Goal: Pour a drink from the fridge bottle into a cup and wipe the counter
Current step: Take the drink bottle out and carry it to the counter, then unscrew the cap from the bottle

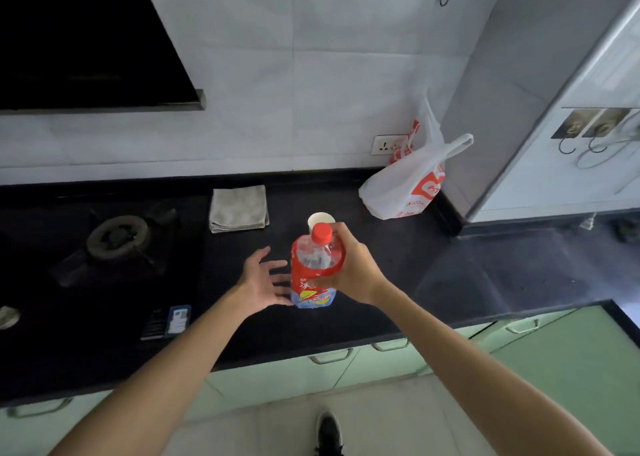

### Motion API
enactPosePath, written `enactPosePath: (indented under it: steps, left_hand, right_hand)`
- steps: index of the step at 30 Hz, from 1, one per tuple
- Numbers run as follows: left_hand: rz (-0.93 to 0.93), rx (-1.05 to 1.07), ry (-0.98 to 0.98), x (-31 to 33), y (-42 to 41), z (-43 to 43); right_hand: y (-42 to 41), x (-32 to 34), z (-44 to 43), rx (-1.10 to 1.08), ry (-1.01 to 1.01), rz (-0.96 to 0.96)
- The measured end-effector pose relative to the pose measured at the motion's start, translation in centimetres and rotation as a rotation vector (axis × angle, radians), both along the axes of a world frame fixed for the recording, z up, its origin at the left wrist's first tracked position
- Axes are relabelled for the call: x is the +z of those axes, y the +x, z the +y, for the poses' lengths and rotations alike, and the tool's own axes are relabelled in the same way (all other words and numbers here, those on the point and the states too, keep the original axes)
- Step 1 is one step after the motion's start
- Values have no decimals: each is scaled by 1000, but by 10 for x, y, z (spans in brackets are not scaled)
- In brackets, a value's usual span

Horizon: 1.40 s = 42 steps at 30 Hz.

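A clear plastic bottle [313, 270] with a red cap and a red, blue and yellow label stands upright on the black counter [381, 268]. My right hand [353, 268] grips its shoulder from the right, just below the cap. Left of the bottle's base, my left hand [263, 282] is spread with straight fingers and holds nothing. A white paper cup [320, 219] stands just behind the bottle, partly hidden by the cap. A folded grey cloth [239, 207] lies on the counter at the back, left of the cup.
A gas hob with a burner [117, 237] fills the counter's left side. A white and red plastic bag [412, 185] sits in the back right corner by a wall socket [389, 143]. A dark card [169, 322] lies near the front edge. Green drawers [332, 365] run below.
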<state>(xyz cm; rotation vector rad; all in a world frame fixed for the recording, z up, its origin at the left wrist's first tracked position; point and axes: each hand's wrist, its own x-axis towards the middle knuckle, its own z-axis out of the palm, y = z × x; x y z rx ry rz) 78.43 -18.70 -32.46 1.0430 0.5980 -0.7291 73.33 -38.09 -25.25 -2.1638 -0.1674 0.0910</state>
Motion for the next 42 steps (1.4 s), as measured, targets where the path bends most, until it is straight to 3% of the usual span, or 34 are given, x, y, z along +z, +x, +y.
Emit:
enactPosePath:
  steps: [16,30,42]
  left_hand:
    - [17,134,48,-25,14,-17]
    - [57,241,27,-40,12,-3]
    - [9,192,50,-49,10,15]
  right_hand:
    - [47,-59,-16,128,141,16]
    - [61,-77,-1,186,107,67]
    - [61,-81,13,172,74,114]
